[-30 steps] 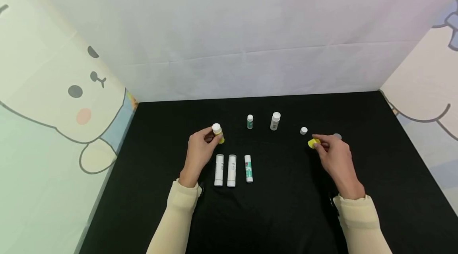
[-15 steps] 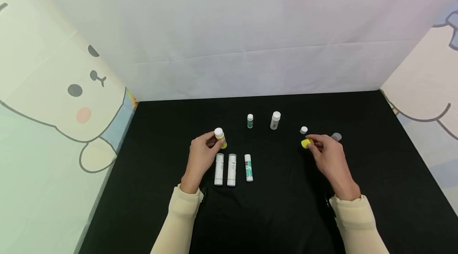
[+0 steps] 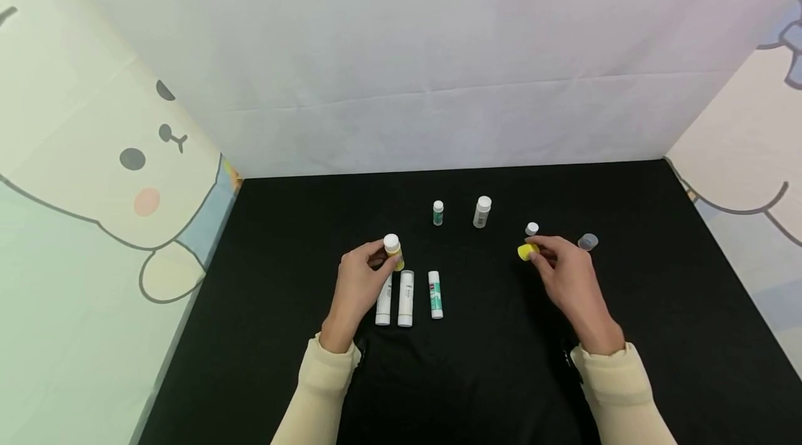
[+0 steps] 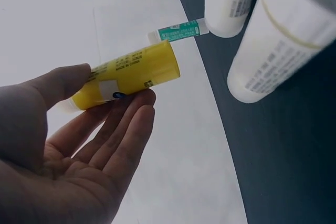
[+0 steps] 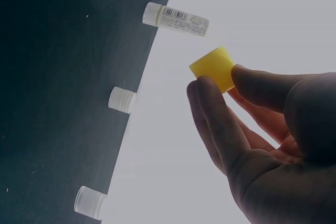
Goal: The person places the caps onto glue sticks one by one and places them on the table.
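My left hand pinches a yellow glue stick between thumb and fingers, its white end up in the head view. It is held over the far ends of two white glue sticks, and partly covers the left one. The other white one lies beside it, with a thin green-and-white glue stick to its right. Over on the right side, my right hand pinches a yellow cap by its sides, off the black tabletop. The two hands are well apart.
At the back stand a small green glue stick with a white top and a larger white glue stick. A white cap and a clear cap lie near my right hand. A pale cloth wall borders the table behind.
My left hand has moved slightly right and toward me with the yellow glue stick. My right hand has shifted left with the yellow cap, uncovering the clear cap.
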`<state>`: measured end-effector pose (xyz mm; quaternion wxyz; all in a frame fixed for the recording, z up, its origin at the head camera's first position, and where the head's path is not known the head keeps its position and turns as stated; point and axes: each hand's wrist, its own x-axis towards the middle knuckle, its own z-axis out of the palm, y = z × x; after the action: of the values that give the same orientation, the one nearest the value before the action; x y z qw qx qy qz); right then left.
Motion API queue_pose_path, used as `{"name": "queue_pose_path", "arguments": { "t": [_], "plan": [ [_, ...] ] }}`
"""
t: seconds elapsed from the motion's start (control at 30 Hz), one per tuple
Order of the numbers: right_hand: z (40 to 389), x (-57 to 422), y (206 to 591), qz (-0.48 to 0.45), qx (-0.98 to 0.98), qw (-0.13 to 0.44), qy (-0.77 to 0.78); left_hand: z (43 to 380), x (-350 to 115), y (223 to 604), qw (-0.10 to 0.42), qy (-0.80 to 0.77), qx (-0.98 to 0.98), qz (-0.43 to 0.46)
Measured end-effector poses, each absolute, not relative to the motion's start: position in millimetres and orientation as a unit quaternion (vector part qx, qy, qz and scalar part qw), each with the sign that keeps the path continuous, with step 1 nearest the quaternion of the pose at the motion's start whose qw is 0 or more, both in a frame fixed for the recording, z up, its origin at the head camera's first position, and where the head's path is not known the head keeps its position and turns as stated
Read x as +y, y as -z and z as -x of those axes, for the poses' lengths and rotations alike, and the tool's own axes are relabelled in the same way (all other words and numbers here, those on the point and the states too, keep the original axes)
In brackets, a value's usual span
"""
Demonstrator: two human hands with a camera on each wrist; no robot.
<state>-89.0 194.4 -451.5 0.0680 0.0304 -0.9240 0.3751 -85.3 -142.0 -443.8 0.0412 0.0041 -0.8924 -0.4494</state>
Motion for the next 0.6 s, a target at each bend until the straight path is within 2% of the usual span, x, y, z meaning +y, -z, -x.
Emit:
{"name": "queue_pose_path", "arguments": {
  "t": [0.6],
  "plan": [
    [87.5, 179.6, 447.1, -0.058, -0.914, 0.088, -0.392, 73.8, -129.8, 443.6, 0.021, 0.456, -0.89, 0.016]
  ]
}}
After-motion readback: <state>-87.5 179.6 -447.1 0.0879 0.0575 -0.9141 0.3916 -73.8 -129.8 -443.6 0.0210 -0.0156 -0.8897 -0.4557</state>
